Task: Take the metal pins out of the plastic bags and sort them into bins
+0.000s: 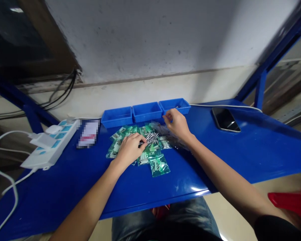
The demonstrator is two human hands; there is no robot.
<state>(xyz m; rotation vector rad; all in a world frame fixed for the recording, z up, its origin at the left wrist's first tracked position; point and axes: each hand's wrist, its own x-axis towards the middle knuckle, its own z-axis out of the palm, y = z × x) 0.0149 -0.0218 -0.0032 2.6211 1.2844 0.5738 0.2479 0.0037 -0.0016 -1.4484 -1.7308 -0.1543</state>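
Several small green plastic packets lie spread on the blue table, with a loose heap of small metal pins on top of them. My left hand rests on the packets, fingers curled and pinching a pin at the edge of the heap. My right hand hovers just in front of the rightmost blue tray, fingers pinched together on something too small to make out. Clear plastic bags lie under that hand.
Three small blue trays stand in a row at the back of the table. A white power strip with plugs and cables lies at the left, a blurred card beside it. A black phone lies at the right, and a red stool stands below the table's edge.
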